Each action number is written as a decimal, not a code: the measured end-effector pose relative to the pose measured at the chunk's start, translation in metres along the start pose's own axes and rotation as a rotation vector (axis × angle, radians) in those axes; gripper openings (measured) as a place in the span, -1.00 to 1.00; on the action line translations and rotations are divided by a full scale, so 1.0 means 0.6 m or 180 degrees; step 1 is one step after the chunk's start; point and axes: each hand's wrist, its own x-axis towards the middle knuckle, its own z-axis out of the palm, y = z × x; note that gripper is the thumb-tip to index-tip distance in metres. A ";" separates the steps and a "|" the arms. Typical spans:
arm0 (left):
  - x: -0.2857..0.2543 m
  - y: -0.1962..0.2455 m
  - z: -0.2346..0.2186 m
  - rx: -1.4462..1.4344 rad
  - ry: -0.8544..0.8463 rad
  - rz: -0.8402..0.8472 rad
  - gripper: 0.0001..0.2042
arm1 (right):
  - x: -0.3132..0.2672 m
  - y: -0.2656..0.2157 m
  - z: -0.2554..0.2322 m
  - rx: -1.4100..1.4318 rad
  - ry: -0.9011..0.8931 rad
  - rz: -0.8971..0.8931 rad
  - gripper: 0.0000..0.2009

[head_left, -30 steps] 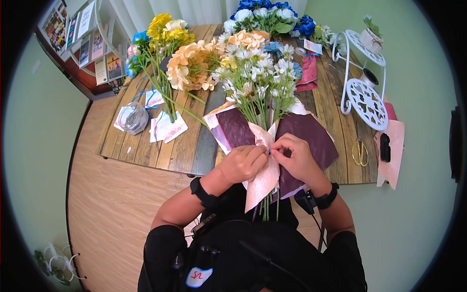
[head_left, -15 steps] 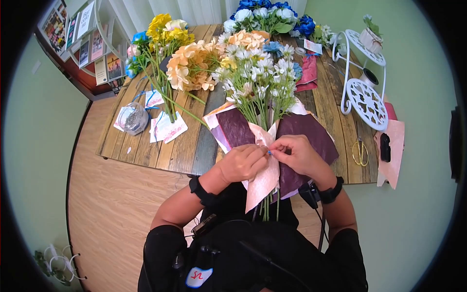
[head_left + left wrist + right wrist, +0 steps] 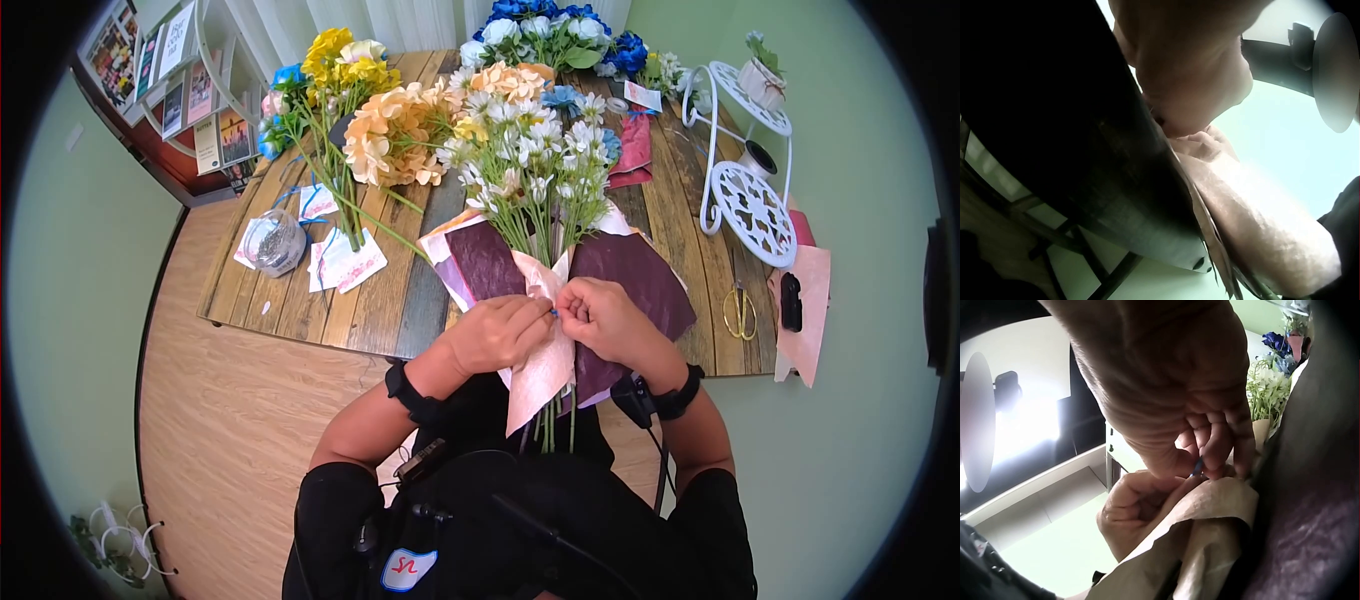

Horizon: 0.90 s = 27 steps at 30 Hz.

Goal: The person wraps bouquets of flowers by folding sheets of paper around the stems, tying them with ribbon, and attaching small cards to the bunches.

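Observation:
A bouquet of white flowers (image 3: 540,150) lies on pink paper (image 3: 540,375) and dark purple paper (image 3: 635,285), its green stems (image 3: 548,425) sticking out at the near end. Over the gathered paper, my left hand (image 3: 495,335) has its fingers curled at the waist of the wrap. My right hand (image 3: 612,322) meets it there, and in the right wrist view its thumb and fingers pinch a thin blue tie (image 3: 1197,467). The left wrist view shows my left hand (image 3: 1185,69) against the pink paper, its fingertips hidden.
Peach flowers (image 3: 385,135) and yellow flowers (image 3: 335,70) lie at the back left, near a glass jar (image 3: 274,244) and printed cards (image 3: 345,262). On the right are gold scissors (image 3: 740,315), a white metal stand (image 3: 752,215) and a black object (image 3: 791,303) on pink paper.
My right hand has shifted slightly, its fingers drawn in more closely at the blue tie. The left hand stays at the same place on the wrap.

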 end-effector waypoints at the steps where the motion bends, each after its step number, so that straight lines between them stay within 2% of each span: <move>1: -0.001 0.001 -0.002 -0.0001 0.0001 0.0002 -0.81 | -0.001 0.001 0.001 -0.0058 0.0048 -0.0003 -0.90; 4: -0.005 0.002 -0.008 -0.0032 -0.0186 -0.0035 -0.78 | -0.003 0.000 -0.008 -0.0262 0.0186 0.0224 -0.89; 12: -0.017 0.004 -0.020 -0.0342 -0.0422 -0.0227 -0.73 | -0.008 0.011 -0.003 -0.0321 0.0219 0.0382 -0.88; 19: -0.024 -0.002 -0.015 -0.0509 -0.0357 -0.0481 -0.77 | -0.012 0.013 0.001 -0.0484 0.0331 0.0425 -0.89; 22: -0.018 -0.004 -0.014 -0.0838 -0.0079 -0.0601 -0.81 | -0.013 0.012 0.002 -0.0223 0.0584 0.0285 -0.90; 25: -0.013 0.002 -0.016 -0.0903 0.0109 -0.0924 -0.86 | -0.017 -0.006 -0.005 -0.0227 0.0729 0.0420 -0.90; 27: -0.013 0.007 -0.014 -0.1057 0.0115 -0.1449 -0.87 | -0.021 -0.010 -0.006 -0.0241 0.0698 0.0480 -0.91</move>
